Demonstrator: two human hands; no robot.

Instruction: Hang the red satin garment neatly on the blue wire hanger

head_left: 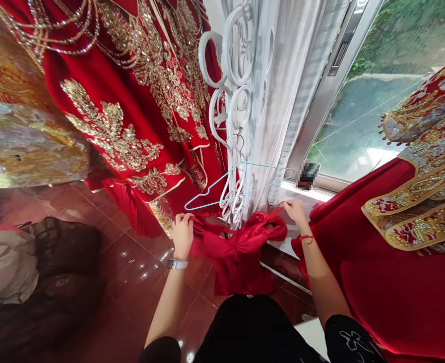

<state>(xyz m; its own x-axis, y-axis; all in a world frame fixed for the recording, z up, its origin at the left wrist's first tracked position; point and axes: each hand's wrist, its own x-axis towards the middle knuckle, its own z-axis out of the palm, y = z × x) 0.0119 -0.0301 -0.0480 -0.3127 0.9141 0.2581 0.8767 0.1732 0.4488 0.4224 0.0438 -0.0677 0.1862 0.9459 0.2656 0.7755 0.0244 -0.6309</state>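
Observation:
A red dress [241, 252] hangs between my two hands in front of me. My left hand [183, 233], with a watch on its wrist, is closed on the left side of the dress top. My right hand [295, 212] pinches a thin red strap [277, 209] of the dress and holds it up to the right. Just above the dress, a light-blue hanger [241, 193] hangs by its hook from the white scrollwork stand [234, 106], with nothing on it. The dress's lower part is partly hidden by my body.
Red gowns with gold embroidery [112, 131] hang at the left, and a beaded red garment [426, 201] at the right. Dark bags [67, 262] lie on the tiled floor [131, 282]. A window [373, 111] with a sill and a small blurred object [307, 176] is at the right.

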